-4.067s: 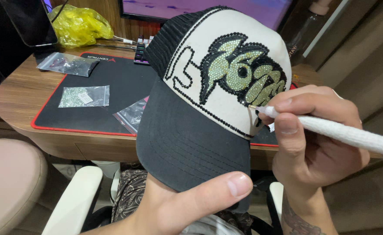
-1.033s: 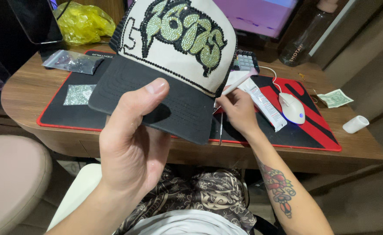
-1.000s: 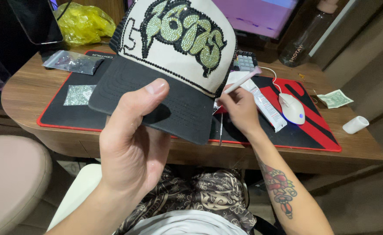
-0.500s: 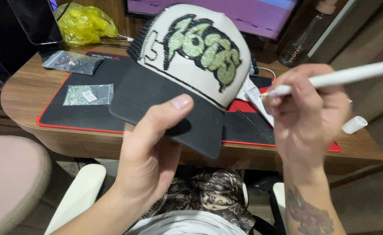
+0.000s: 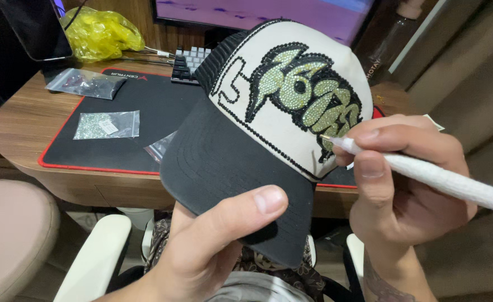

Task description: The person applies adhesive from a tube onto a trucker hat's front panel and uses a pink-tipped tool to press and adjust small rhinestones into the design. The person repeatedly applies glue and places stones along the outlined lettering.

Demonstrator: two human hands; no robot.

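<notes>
My left hand (image 5: 213, 246) holds a cap (image 5: 269, 128) by its black brim, thumb on top of the brim. The cap has a cream front panel with a green and black rhinestone design and black mesh behind. My right hand (image 5: 403, 184) grips a white wrapped pen-like tool (image 5: 448, 182). The tool's thin tip touches the right end of the rhinestone design.
A wooden desk (image 5: 28, 123) carries a black mat with red edging (image 5: 129, 112), two small clear bags of stones (image 5: 106, 124), a keyboard (image 5: 188, 62), a yellow plastic bag (image 5: 98, 33) and a monitor (image 5: 269, 11). White chair armrests (image 5: 92, 263) show below.
The cap came up closer and turned its front toward me. My right hand rose from the desk mat with the tool and brought its tip onto the design.
</notes>
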